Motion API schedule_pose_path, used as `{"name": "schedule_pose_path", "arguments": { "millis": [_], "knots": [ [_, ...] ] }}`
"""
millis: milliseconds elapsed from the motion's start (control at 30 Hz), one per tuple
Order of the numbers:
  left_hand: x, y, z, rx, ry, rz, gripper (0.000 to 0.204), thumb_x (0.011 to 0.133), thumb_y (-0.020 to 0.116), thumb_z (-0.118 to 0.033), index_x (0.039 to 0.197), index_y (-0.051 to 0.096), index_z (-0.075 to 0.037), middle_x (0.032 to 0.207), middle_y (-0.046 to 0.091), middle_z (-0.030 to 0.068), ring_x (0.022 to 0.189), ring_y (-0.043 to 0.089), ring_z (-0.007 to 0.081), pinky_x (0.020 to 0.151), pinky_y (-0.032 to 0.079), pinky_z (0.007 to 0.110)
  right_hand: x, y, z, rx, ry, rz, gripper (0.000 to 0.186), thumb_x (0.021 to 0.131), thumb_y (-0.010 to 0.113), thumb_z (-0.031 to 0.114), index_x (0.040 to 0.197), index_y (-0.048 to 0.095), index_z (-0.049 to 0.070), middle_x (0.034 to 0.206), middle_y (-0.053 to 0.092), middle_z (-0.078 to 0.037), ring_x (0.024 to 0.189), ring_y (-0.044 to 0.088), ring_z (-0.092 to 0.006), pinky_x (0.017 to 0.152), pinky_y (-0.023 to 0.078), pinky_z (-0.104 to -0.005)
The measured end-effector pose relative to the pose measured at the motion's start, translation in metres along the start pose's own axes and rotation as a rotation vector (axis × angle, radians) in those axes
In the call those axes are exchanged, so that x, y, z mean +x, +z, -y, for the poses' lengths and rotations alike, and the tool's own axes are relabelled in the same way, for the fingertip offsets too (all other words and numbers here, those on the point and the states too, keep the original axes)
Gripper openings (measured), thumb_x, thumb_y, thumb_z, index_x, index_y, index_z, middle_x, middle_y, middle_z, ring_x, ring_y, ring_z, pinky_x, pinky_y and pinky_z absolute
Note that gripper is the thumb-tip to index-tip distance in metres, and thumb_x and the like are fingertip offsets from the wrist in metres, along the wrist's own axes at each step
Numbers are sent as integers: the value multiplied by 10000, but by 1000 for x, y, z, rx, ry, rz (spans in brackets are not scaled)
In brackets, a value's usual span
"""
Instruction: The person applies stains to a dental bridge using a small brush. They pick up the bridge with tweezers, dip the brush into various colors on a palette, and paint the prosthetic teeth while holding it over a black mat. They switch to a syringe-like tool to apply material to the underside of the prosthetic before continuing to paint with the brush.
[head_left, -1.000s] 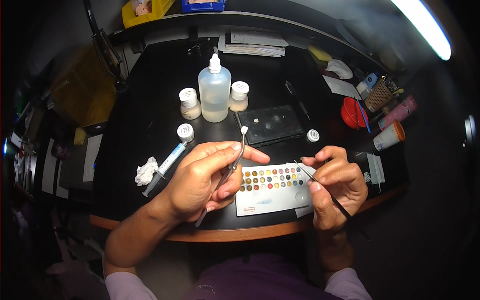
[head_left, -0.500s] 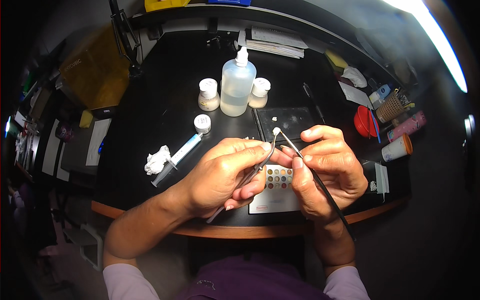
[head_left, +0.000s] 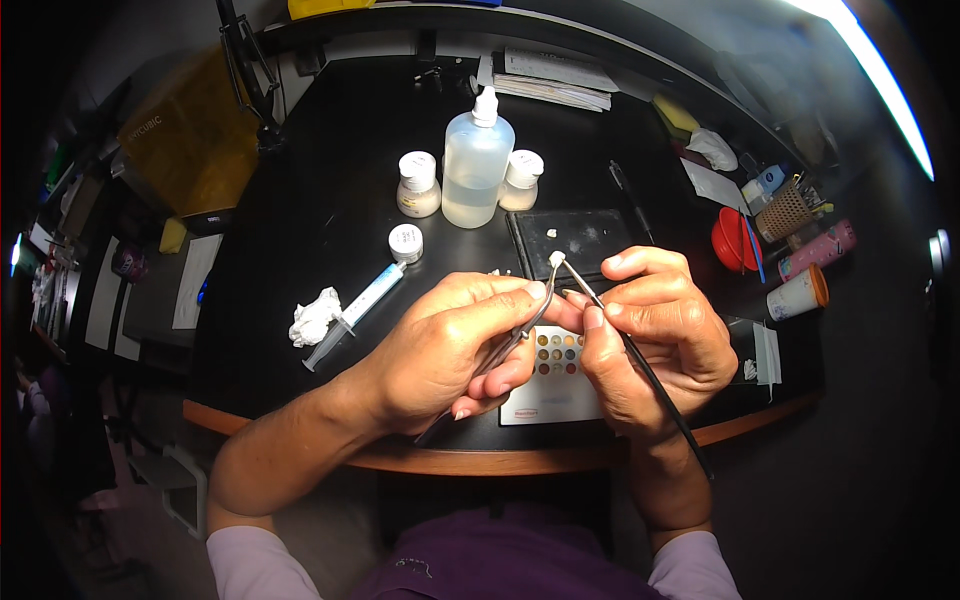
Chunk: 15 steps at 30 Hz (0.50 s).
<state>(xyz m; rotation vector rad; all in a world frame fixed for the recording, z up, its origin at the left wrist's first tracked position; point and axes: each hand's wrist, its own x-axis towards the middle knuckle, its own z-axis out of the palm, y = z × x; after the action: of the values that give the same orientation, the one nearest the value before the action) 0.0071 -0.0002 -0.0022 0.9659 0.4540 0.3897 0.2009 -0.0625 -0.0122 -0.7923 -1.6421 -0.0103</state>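
Desk: black top (head_left: 265,215) with a wooden front edge (head_left: 470,461), both forearms reaching over it.
Left hand (head_left: 465,335): closed around slim metal tweezers; its fingertips are the nearer ones to the white piece.
Right hand (head_left: 660,345): pinching a brush between thumb and fingers, just beside the left.
Bottle (head_left: 472,175): upright, beyond the hands and left of the piece, leaving a gap between.
Black slab (head_left: 585,228): flat on the desk beyond the fingertips.
Palette (head_left: 545,407): below the hands, partly covered by them.
Brush (head_left: 650,378): long axis slanting from lower right up to its tip at the piece's right side; contact hard to tell.
Tweezers (head_left: 549,290): rising from lower left, tips upward.
White piece (head_left: 556,258): at the tweezer tips, ahead of both hands.
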Motion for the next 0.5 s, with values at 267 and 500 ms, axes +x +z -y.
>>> {"name": "schedule_pose_path", "arguments": {
  "millis": [267,500],
  "knots": [
    [0,0,0,-3,-10,-6,497,1147,362,-307,1260,644,86,537,454,22,356,326,69,351,323,206,-2,0,0,7,7,-5,194,723,764,-124,828,667,8,749,698,-97,763,691,-236,863,578,-436],
    [0,0,0,-3,-8,-4,497,1145,372,-309,1262,647,87,536,453,18,358,332,70,351,326,207,-1,0,0,8,7,-7,194,724,758,-126,818,658,12,749,695,-96,768,690,-239,863,577,-433]
  ]
}}
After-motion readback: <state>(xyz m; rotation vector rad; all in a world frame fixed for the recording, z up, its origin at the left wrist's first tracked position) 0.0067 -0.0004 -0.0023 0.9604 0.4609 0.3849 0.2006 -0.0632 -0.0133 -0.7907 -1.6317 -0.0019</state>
